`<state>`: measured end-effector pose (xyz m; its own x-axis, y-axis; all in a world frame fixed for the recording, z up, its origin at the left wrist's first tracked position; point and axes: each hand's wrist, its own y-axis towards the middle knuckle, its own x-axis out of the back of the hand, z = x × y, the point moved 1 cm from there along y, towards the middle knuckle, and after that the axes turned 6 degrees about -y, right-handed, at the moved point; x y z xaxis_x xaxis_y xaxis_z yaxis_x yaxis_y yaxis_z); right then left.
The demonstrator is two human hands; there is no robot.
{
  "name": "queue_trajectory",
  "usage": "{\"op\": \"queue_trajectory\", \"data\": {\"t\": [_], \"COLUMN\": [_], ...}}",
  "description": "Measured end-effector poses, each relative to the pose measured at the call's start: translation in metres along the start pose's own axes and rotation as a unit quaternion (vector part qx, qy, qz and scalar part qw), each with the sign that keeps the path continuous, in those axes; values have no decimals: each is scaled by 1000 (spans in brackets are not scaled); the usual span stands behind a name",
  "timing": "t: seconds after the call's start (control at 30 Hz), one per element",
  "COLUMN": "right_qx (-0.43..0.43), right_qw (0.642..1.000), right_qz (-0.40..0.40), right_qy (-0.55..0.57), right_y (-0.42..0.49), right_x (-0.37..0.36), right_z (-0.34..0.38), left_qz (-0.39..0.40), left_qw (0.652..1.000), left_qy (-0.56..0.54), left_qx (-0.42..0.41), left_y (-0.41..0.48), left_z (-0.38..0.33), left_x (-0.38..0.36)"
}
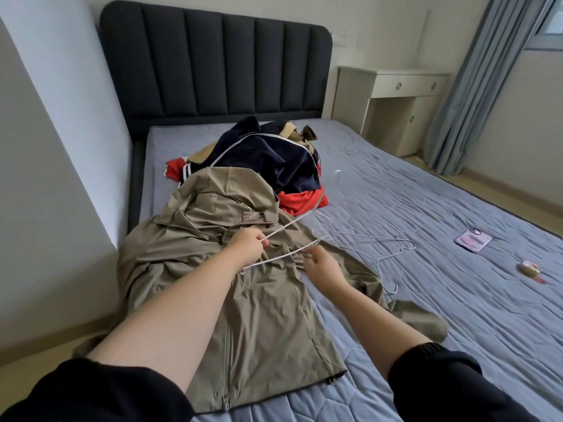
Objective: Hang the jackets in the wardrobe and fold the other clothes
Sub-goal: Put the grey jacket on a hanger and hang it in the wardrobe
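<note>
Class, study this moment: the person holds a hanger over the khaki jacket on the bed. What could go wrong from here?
1. The white hanger, pinched by the left hand and right hand, ends close to the loose hangers on the bed. Lifting it might hook and drag them.
2. The khaki jacket seems to drape over the bed's near left edge, so it may slide off when tugged.

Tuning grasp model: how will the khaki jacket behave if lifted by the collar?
Probably floppy: the khaki jacket lies creased and flat on the bed. Likely light; fabric looks thin. Its smooth sheen may slide on the wire hanger.
</note>
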<state>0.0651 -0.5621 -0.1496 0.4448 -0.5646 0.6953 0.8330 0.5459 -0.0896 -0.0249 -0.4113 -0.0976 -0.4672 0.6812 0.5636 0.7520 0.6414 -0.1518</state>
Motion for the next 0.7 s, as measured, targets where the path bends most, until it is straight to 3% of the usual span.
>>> {"op": "queue_trajectory", "data": {"t": [0.07, 0.13, 0.23, 0.37, 0.57, 0.7], "right_qx": [-46, -69, -44, 7, -43, -89], "right_qw": [985, 947, 908, 884, 854, 878], "right_qz": [25, 40, -3, -42, -88, -101], "right_qy": [166, 312, 416, 466, 510, 460], "right_y": [11, 21, 30, 32, 43, 55], "right_x": [8, 23, 57, 101, 129, 116], "right_z": [13, 29, 53, 67, 56, 51], "left_qz": [-8, -1, 13, 45, 13, 49], "left_qw": [999, 998, 990, 974, 982, 987], "left_qy": [-14, -54, -120, -181, -117, -90], "left_qx": [-29, -42, -76, -126, -145, -123], "left_y": [2, 5, 8, 9, 15, 17], "left_z": [6, 5, -13, -48, -72, -63], "left_x": [3, 4, -1, -23, -44, -41]}}
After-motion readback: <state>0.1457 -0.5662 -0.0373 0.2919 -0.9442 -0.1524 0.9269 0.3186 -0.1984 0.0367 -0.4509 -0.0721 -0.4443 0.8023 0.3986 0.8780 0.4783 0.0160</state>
